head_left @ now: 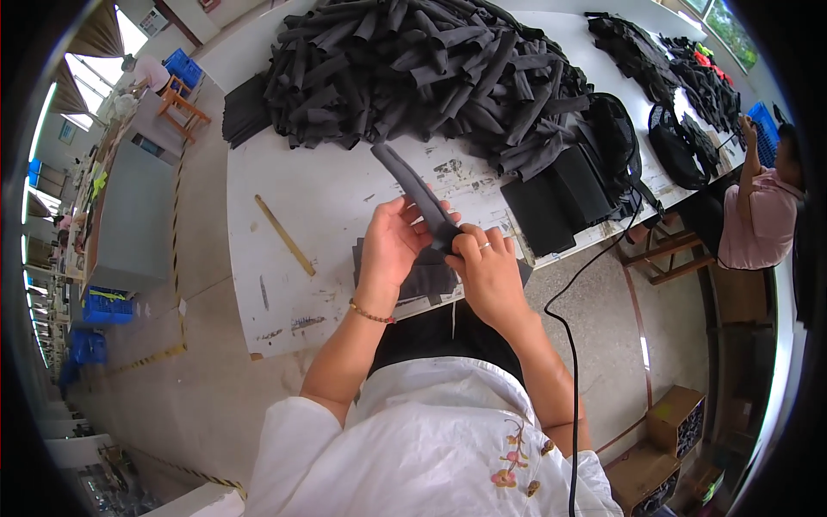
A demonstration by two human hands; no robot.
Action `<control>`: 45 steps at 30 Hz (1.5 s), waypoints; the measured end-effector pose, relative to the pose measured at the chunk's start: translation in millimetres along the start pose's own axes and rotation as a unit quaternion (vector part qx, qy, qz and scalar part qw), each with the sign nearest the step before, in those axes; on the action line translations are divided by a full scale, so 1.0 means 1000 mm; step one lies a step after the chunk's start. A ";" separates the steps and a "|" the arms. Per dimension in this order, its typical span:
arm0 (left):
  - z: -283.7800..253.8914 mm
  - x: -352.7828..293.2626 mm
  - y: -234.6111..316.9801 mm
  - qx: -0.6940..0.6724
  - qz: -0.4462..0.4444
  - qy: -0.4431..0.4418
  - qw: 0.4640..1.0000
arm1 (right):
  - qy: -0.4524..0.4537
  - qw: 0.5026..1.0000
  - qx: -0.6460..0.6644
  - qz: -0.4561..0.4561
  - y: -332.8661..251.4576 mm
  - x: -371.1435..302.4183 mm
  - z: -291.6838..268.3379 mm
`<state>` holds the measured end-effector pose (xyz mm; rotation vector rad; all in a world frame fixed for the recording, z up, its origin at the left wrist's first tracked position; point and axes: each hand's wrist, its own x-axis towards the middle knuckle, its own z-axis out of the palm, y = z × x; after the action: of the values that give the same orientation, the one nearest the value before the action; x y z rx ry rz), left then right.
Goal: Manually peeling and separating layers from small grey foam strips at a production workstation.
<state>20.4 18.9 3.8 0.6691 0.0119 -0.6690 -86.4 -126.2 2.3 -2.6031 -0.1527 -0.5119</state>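
Note:
A long, narrow dark grey fabric strip, which looks folded or tubular, is held above the near edge of the white table. My left hand is turned palm up, its fingers curled behind the strip's middle. At the strip's lower end, my right hand pinches the cloth between thumb and fingers, which partly hide that end. Below both hands, flat dark fabric pieces lie at the table edge, partly covered by my hands. Farther off rises a big heap of similar dark strips.
A yellowish ruler lies on the left of the table. To the right are black panels and a black bag. A black cable runs past my right arm. Another person sits at far right, near cardboard boxes.

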 end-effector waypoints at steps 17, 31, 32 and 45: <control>-0.027 0.018 0.003 0.090 0.070 0.065 0.991 | -0.015 0.973 0.199 0.119 0.011 -0.008 -0.018; -0.030 0.022 -0.004 0.059 0.028 0.059 0.996 | 0.095 0.991 0.093 0.030 0.015 0.012 -0.024; -0.028 0.021 -0.005 0.069 0.024 0.070 0.995 | 0.092 0.992 0.078 0.020 0.016 0.014 -0.025; -0.018 0.006 -0.010 0.086 0.003 0.042 0.995 | 0.110 0.993 -0.025 -0.015 0.017 0.018 -0.016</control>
<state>22.6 19.7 -17.7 0.8621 0.0304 -0.6398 -71.9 -148.4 14.9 -2.5725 -0.1080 -0.8185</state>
